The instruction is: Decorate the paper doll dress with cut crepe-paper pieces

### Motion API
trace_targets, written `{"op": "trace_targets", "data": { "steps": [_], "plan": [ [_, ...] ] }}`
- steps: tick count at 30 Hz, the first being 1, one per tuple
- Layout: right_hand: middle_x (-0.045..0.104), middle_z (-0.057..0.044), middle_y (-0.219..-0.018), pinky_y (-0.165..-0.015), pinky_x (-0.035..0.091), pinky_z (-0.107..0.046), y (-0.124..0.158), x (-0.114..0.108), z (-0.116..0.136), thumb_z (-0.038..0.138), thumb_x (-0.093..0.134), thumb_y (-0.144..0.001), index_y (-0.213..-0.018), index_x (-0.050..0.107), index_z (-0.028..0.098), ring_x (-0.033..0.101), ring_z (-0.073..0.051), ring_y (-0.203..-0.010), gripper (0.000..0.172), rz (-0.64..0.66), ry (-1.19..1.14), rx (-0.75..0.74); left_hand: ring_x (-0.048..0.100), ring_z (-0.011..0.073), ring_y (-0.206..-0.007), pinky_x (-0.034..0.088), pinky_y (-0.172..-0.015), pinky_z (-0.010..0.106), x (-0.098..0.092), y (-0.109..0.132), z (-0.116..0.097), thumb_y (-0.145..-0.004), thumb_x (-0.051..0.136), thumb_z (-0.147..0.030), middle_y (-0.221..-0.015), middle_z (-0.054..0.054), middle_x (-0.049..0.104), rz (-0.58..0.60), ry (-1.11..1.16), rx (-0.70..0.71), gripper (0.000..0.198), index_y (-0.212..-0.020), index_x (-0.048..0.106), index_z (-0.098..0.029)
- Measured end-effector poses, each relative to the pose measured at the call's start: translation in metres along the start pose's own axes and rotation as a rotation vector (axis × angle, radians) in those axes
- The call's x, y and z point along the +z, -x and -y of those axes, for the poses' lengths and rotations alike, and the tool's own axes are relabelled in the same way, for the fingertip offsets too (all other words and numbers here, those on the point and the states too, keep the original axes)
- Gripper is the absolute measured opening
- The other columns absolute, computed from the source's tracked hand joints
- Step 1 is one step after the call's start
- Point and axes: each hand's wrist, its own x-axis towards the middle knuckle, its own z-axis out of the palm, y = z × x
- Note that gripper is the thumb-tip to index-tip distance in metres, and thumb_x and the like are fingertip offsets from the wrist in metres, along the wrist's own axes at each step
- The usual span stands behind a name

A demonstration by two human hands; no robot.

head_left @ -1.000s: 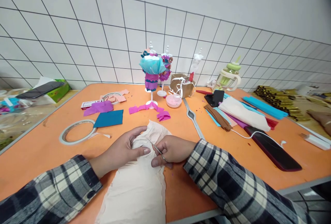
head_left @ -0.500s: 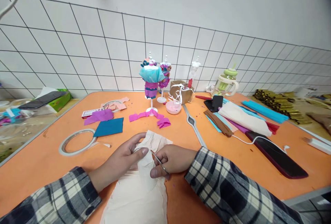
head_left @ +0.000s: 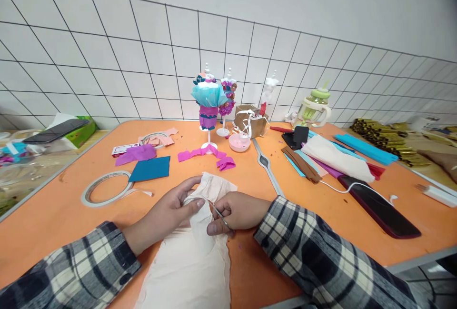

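A long sheet of cream crepe paper [head_left: 194,266] runs from the table's near edge up to both hands, its far end folded over. My left hand [head_left: 174,206] pinches the folded part between thumb and fingers. Small metal scissors [head_left: 219,215] are gripped in my right hand [head_left: 232,214], with their tips against the paper beside my left thumb. The finger loops are partly hidden by my right fingers. Beyond the hands lie strips of magenta crepe paper [head_left: 225,163], at the foot of a small dress form [head_left: 209,99] dressed in turquoise and purple paper.
To the left are a roll of tape [head_left: 87,194], a blue paper square [head_left: 150,169] and purple paper [head_left: 135,154]. A pink bowl [head_left: 239,143] stands at the back. On the right lie folded papers [head_left: 337,156] and a dark phone [head_left: 383,211]; a green-lidded bottle [head_left: 316,107] stands behind.
The view has tilted down slightly, so the table items sit a little higher. Both hands, the paper and the scissors keep nearly the same positions.
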Motion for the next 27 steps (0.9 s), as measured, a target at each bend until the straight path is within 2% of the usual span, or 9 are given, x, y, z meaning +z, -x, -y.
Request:
{"op": "trace_targets", "data": {
  "steps": [5,9,12,19,23,27],
  "plan": [
    [0.05,0.006,-0.05,-0.05,0.036,-0.018,0.001,0.0,0.0,0.059,0.068,-0.072,-0.068,0.056,0.015,0.047,-0.006,-0.048,0.046,0.003,0.0,0.006,0.065,0.023,-0.095,0.052,-0.077,0.03,0.002,0.0,-0.004,-0.085,0.063,-0.037,-0.122,0.008,0.065,0.057,0.018,-0.025,0.053,-0.135,0.048,-0.026],
    [0.049,0.007,-0.047,-0.047,0.033,-0.018,0.002,0.001,0.003,0.056,0.069,-0.071,-0.067,0.055,0.015,0.044,-0.006,-0.043,0.044,-0.001,0.015,0.049,0.065,0.0235,-0.093,0.052,-0.076,0.029,0.003,0.001,-0.008,-0.082,0.067,-0.038,-0.12,0.009,0.066,-0.021,-0.011,-0.03,0.055,-0.131,0.051,-0.023],
    [0.052,0.006,-0.049,-0.048,0.034,-0.018,0.002,0.001,0.004,0.055,0.069,-0.072,-0.068,0.056,0.015,0.046,-0.006,-0.046,0.043,-0.005,0.024,0.05,0.065,0.0234,-0.09,0.052,-0.075,0.03,0.004,0.001,-0.011,-0.081,0.068,-0.04,-0.117,0.008,0.068,-0.011,-0.027,-0.036,0.056,-0.132,0.052,-0.023],
    [0.048,0.008,-0.047,-0.046,0.033,-0.017,0.001,0.001,0.001,0.054,0.072,-0.07,-0.07,0.056,0.015,0.046,-0.006,-0.044,0.042,0.009,-0.015,0.03,0.062,0.0276,-0.103,0.051,-0.081,0.033,0.004,0.002,-0.012,-0.081,0.067,-0.042,-0.121,0.01,0.065,0.038,-0.066,-0.032,0.061,-0.136,0.048,-0.022],
    [0.051,0.007,-0.047,-0.047,0.035,-0.016,0.002,0.002,0.004,0.048,0.072,-0.072,-0.07,0.057,0.014,0.046,-0.005,-0.043,0.037,0.019,-0.021,0.061,0.061,0.0284,-0.104,0.05,-0.085,0.035,0.003,0.003,-0.011,-0.08,0.067,-0.045,-0.125,0.013,0.063,0.002,-0.113,-0.053,0.063,-0.134,0.048,-0.019],
    [0.053,0.006,-0.05,-0.049,0.037,-0.016,0.004,0.002,0.005,0.051,0.073,-0.071,-0.072,0.059,0.014,0.05,-0.006,-0.046,0.04,0.024,-0.049,0.064,0.058,0.0288,-0.111,0.048,-0.091,0.035,0.003,0.003,-0.011,-0.08,0.067,-0.042,-0.126,0.01,0.063,-0.008,-0.142,-0.011,0.057,-0.131,0.053,-0.021]
  ]
}}
